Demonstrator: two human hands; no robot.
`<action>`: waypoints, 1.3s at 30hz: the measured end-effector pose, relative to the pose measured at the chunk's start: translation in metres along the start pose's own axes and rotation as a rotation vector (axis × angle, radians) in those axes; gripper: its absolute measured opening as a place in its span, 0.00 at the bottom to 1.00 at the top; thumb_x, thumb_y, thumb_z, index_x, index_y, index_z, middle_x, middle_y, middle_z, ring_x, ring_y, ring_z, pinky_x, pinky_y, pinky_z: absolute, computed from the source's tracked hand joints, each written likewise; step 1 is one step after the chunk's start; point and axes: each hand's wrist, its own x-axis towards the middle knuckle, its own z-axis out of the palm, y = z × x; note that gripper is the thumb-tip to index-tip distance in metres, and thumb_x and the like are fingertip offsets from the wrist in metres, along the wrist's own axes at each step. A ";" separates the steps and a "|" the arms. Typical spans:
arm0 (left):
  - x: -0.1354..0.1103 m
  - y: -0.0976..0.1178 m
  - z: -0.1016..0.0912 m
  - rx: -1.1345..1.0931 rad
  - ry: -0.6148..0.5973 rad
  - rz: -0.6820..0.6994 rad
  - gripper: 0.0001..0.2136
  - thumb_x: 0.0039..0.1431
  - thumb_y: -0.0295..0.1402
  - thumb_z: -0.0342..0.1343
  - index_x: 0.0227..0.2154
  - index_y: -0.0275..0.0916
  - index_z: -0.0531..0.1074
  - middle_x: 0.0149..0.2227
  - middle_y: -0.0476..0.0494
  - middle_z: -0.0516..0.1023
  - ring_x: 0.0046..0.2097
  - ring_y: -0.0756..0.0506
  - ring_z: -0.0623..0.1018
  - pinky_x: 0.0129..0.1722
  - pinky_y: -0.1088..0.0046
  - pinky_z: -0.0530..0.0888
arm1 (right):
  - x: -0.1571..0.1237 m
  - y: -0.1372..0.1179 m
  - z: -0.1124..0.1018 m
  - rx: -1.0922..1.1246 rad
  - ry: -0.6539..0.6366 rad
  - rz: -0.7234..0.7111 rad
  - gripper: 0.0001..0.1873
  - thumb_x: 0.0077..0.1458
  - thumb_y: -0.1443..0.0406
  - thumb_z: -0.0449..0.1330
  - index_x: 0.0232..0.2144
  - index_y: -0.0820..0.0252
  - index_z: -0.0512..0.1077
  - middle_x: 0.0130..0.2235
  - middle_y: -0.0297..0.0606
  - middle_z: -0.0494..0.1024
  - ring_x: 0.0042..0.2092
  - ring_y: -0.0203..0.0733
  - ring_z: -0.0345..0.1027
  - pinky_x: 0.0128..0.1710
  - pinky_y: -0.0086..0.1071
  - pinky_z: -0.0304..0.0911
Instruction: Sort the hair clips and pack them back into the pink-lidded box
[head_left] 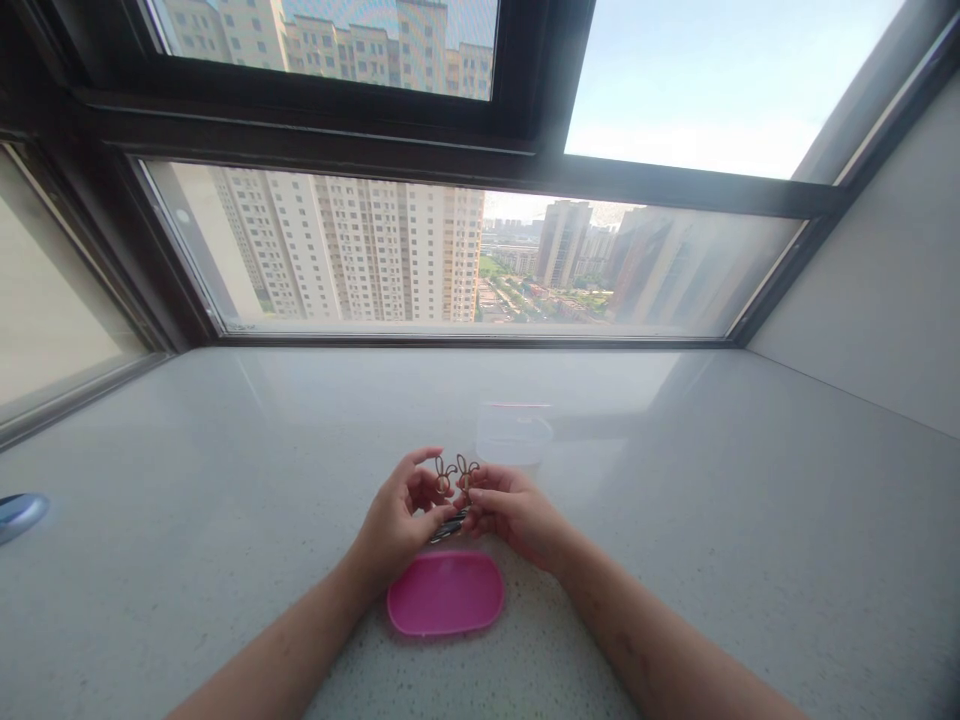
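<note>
My left hand (409,515) pinches a small rabbit-shaped wire clip (444,476) between its fingers, upright with the ears on top. Close beside it, a second rabbit-shaped wire clip (466,474) is in the closed fingertips of my right hand (510,512). The two clips look alike, thin and brownish, and a narrow gap seems to part them. Below them, between my hands, several dark slim pieces (448,527) show; their kind is too small to make out. A pink oval tray or lid (445,594) lies just in front of my hands.
Behind my hands stands a clear plastic container (514,434) on the pale speckled sill (675,560). A shiny bluish rounded object (22,515) sits at the far left edge. Dark window frames (480,342) bound the back, with a white wall (885,270) at right.
</note>
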 end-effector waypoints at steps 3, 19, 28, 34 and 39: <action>0.000 0.000 0.000 0.004 0.000 -0.001 0.25 0.49 0.30 0.58 0.50 0.42 0.57 0.31 0.50 0.68 0.34 0.49 0.72 0.37 0.70 0.71 | 0.000 0.000 0.000 0.006 0.002 0.004 0.11 0.45 0.67 0.62 0.34 0.65 0.68 0.32 0.41 0.76 0.26 0.35 0.69 0.26 0.28 0.63; -0.001 -0.002 0.000 0.019 0.017 0.006 0.26 0.48 0.29 0.59 0.49 0.42 0.57 0.29 0.52 0.69 0.32 0.50 0.71 0.34 0.72 0.69 | 0.000 -0.001 0.000 0.025 0.004 0.007 0.10 0.46 0.67 0.61 0.33 0.66 0.68 0.30 0.40 0.75 0.25 0.34 0.69 0.25 0.28 0.64; 0.001 -0.003 -0.003 0.037 0.083 -0.009 0.28 0.45 0.30 0.61 0.50 0.41 0.58 0.24 0.56 0.65 0.25 0.53 0.67 0.26 0.78 0.65 | 0.002 0.001 -0.003 0.075 0.021 -0.007 0.11 0.46 0.65 0.62 0.32 0.64 0.66 0.30 0.38 0.74 0.24 0.34 0.69 0.23 0.27 0.63; 0.003 -0.003 -0.004 -0.021 0.098 -0.042 0.33 0.45 0.29 0.61 0.54 0.41 0.53 0.22 0.58 0.63 0.25 0.53 0.66 0.26 0.78 0.65 | 0.002 0.001 -0.004 0.060 -0.002 -0.011 0.12 0.46 0.67 0.63 0.34 0.64 0.66 0.30 0.37 0.73 0.25 0.33 0.68 0.24 0.26 0.63; 0.005 -0.009 -0.007 -0.089 0.050 -0.136 0.21 0.42 0.29 0.63 0.41 0.37 0.66 0.21 0.56 0.65 0.25 0.53 0.68 0.26 0.78 0.65 | 0.002 0.002 -0.004 0.062 -0.018 -0.026 0.15 0.43 0.68 0.65 0.33 0.64 0.66 0.27 0.35 0.74 0.25 0.32 0.68 0.24 0.24 0.61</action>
